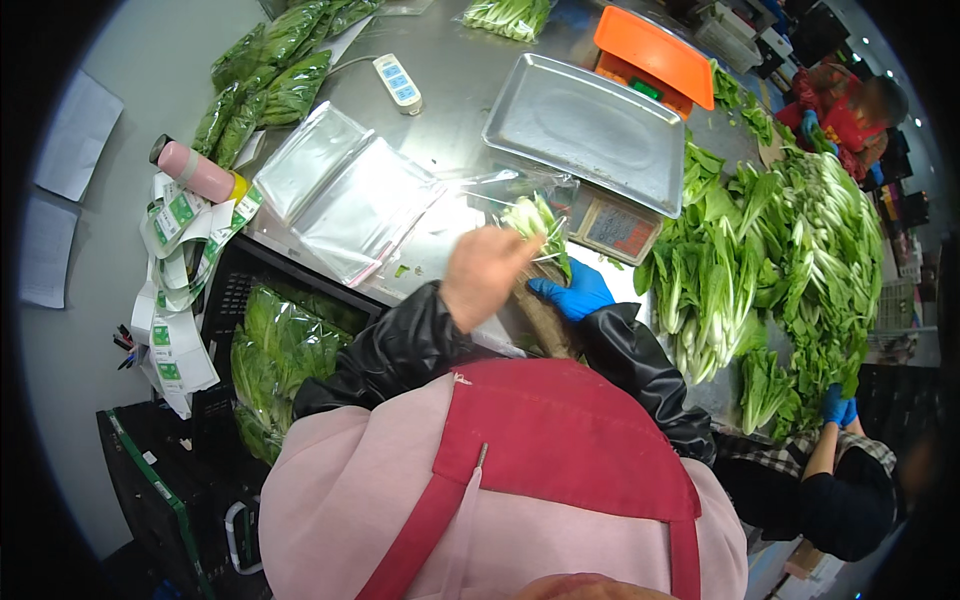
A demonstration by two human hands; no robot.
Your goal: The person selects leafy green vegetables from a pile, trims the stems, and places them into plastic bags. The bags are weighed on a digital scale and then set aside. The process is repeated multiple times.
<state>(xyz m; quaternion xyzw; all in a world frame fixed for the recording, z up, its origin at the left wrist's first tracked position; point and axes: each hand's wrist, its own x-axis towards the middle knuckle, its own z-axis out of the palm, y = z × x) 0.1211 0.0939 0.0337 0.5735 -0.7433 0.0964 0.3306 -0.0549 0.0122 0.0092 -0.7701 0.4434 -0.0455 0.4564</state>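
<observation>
Just ahead of my body, leafy greens with pale stems point(531, 217) lie in a clear plastic bag point(551, 187). My left hand point(484, 274) is bare and blurred by motion. Its fingertips meet the near left side of the greens, and whether they pinch the plastic is unclear. In a blue glove, my right hand point(577, 292) holds the near right side of the bagged bunch, thumb towards the left. A brown object point(546, 315) of unclear kind runs beneath the hands. Flat clear bags point(367, 202) are stacked to the left.
A weighing scale with a metal tray point(589, 127) stands ahead. Loose greens point(720, 292) are heaped at right, near two co-workers in blue gloves. A black crate point(300, 266) with bagged greens, a pink bottle point(196, 171), label strips point(172, 300) and a power strip point(397, 82) are at left.
</observation>
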